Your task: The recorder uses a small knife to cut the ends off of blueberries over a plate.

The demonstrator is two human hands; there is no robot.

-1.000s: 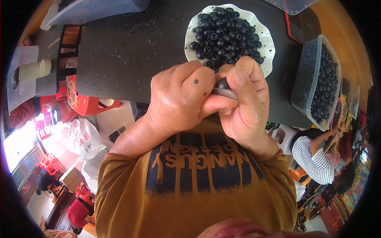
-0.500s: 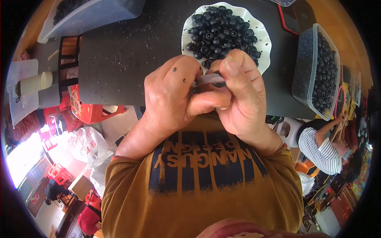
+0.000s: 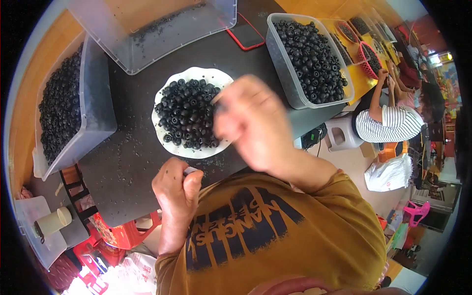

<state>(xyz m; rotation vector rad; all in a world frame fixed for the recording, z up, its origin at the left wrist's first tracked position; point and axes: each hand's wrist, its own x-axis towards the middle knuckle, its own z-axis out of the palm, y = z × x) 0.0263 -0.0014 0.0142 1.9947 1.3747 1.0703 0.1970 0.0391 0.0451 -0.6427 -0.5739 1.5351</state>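
My left hand [image 3: 174, 187] is closed in a fist near the table's front edge, below the plate. A pale, flat, strip-like tool [image 3: 189, 170] sticks out between its thumb and forefinger; the rest is hidden in the palm. My right hand [image 3: 258, 125], smeared by motion, hangs over the right rim of a white scalloped plate [image 3: 196, 73]. Its fingertips are near a dark patch, and I cannot make out whether they hold anything. Small round black pieces [image 3: 189, 115], several with a hole in the top, are heaped on the plate.
Clear plastic bins of similar black pieces stand at left [image 3: 98, 98] and right [image 3: 290, 83]. A third bin [image 3: 172, 44] at the back holds dark crumbs. A red-edged phone [image 3: 246, 35] lies beside it. A person in a striped top [image 3: 386, 123] sits at far right.
My hands have parted: the left has gone down to the left with the pale tool, the right swings beside the plate. The whole view has turned to the right, showing more of the bins.
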